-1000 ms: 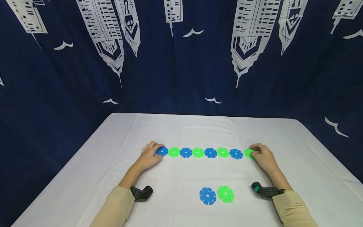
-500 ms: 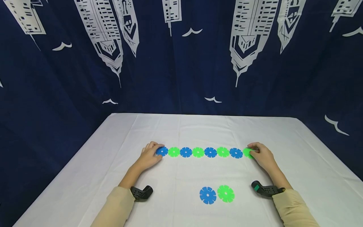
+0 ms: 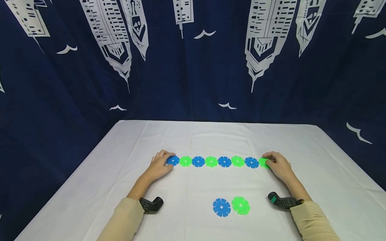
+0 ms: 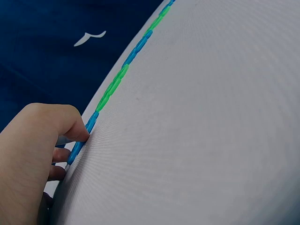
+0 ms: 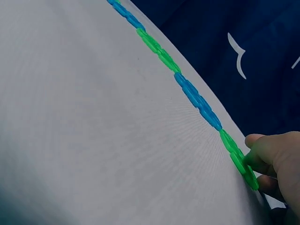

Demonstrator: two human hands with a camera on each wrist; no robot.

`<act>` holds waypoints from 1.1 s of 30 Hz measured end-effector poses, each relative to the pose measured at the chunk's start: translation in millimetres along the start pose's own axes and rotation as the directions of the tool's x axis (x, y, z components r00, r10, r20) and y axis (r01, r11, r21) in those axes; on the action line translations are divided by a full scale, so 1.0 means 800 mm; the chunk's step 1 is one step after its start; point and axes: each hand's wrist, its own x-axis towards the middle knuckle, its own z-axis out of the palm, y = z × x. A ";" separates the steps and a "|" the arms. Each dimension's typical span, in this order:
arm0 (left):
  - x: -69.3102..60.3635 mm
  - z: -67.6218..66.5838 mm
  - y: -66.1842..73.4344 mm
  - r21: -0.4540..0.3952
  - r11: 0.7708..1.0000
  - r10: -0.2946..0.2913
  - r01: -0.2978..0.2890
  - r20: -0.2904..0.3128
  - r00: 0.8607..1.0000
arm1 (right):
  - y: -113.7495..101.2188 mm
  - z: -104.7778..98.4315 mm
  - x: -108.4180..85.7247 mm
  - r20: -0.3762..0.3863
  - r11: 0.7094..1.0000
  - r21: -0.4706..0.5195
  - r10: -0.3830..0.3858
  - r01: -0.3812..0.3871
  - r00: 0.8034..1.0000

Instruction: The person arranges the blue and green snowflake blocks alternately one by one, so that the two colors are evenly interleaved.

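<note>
Notched plastic discs, blue and green by turns, lie flat in a straight row across the white table. My left hand [image 3: 159, 165] grips the blue disc [image 3: 173, 161] at the left end, thumb on the near edge and fingers round the far side. At the opposite end, my right hand [image 3: 279, 165] pinches the last green disc [image 3: 263, 162], whose right part the fingers hide. In the right wrist view this green disc [image 5: 236, 157] meets the neighbouring blue disc [image 5: 199, 102]. The left wrist view shows the left-end blue disc [image 4: 77, 147] edge-on beside a green disc [image 4: 111, 89].
Nearer the person, a loose blue disc [image 3: 221, 207] and a loose green disc [image 3: 241, 205] lie side by side between the forearms. A dark blue curtain [image 3: 187, 83] with white prints hangs behind the table's [image 3: 187, 134] far edge.
My right hand has shifted slightly left with the end green disc, closing the small gap to the blue disc beside it. The left hand and the loose discs have stayed put.
</note>
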 end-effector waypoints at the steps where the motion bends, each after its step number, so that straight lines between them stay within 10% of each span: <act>1: 0.000 0.000 0.000 -0.004 1.000 -0.001 0.001 0.001 1.000 | -0.001 -0.001 0.000 -0.008 1.000 -0.002 -0.002 0.002 1.000; 9: 0.001 0.000 -0.003 -0.006 1.000 0.000 0.000 0.000 1.000 | -0.039 -0.021 0.004 -0.052 0.996 0.007 -0.087 0.087 0.995; 19: 0.001 0.000 -0.002 -0.008 1.000 0.005 -0.005 0.005 1.000 | -0.106 -0.031 -0.011 0.183 0.967 0.072 -0.253 0.243 0.950; 24: 0.000 0.000 -0.001 -0.010 1.000 0.002 -0.002 0.005 1.000 | -0.124 -0.022 -0.023 0.337 0.940 0.139 -0.340 0.311 0.878; 33: 0.000 0.001 -0.002 -0.002 1.000 0.000 0.000 0.011 1.000 | -0.152 0.002 -0.050 0.630 0.921 0.159 -0.373 0.356 0.681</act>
